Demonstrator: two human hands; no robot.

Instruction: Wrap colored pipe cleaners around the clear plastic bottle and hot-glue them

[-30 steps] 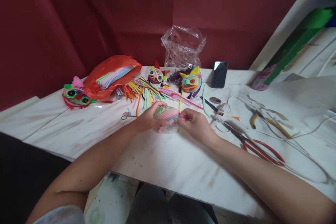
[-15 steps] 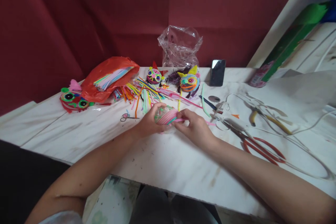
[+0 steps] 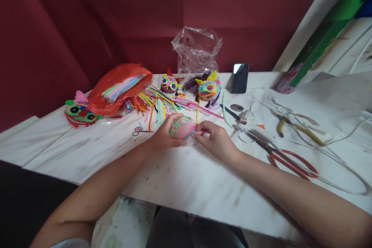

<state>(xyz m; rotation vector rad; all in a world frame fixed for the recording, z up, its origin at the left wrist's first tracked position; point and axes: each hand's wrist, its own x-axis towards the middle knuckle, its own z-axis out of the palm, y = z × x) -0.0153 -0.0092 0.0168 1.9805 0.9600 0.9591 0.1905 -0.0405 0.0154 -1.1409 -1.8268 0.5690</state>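
Observation:
My left hand [image 3: 165, 135] is closed around a clear ball [image 3: 181, 127] partly wrapped in pink and green pipe cleaners, holding it just above the white marble table [image 3: 186, 178]. My right hand [image 3: 215, 139] pinches the pink pipe cleaner end [image 3: 198, 133] at the ball's right side. Behind the ball lies a heap of loose coloured pipe cleaners [image 3: 158, 102].
Two finished wrapped animal heads [image 3: 170, 84] [image 3: 207, 90] stand behind, a flat one [image 3: 78, 111] far left by a red bag [image 3: 119, 87]. A clear bag [image 3: 196, 50], a phone [image 3: 240, 78], a glue gun [image 3: 247, 122], red-handled scissors [image 3: 286, 161], pliers [image 3: 295, 130] and small scissors [image 3: 138, 131] lie around.
The ball has been turned slightly in my hands and more pink wrapping shows. Both hands stay together at the same spot; the view shifted a little.

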